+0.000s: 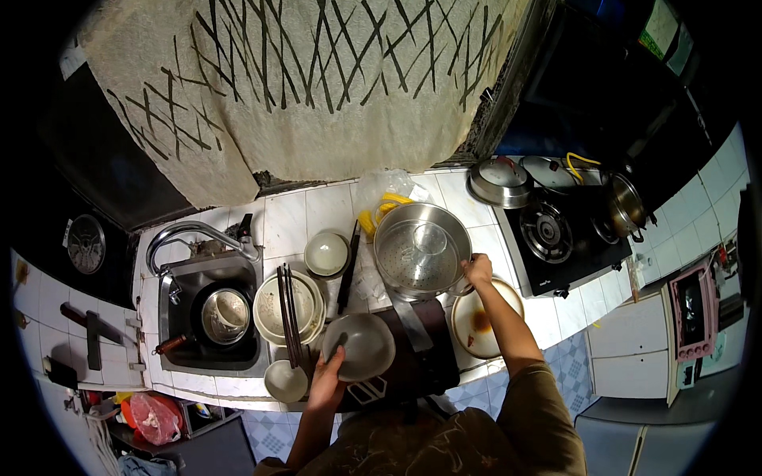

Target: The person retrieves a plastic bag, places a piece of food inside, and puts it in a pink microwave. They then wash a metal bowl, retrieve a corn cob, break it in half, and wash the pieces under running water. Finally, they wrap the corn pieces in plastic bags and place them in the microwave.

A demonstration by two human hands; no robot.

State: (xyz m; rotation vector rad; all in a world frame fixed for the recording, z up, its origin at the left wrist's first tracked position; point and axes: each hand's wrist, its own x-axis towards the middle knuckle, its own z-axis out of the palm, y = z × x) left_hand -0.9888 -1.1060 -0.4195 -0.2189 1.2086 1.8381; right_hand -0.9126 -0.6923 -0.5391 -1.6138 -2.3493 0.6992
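Note:
My left hand [328, 370] holds a grey bowl [364, 348] by its left rim, thumb inside, above the dark mat at the counter's front edge. With my right hand [478, 271] I grip the side handle of a stainless steel steamer pot [421, 247], which has a perforated bottom and a clear round piece inside. Stacked cream bowls and plates [290, 306] with chopsticks [289, 321] across them are left of the grey bowl. A small bowl [286, 381] is beside my left hand. A stained plate [488, 321] lies under my right forearm, and a knife [349, 268] lies left of the pot.
At the left, a metal sink [262, 351] holds a dark pan with bowls in it, below a curved faucet [202, 229]. A green-white bowl [327, 254] stands behind the stack. A gas stove [586, 238] with pots and lids is at the right. Yellow corn [387, 205] in plastic lies behind the steamer.

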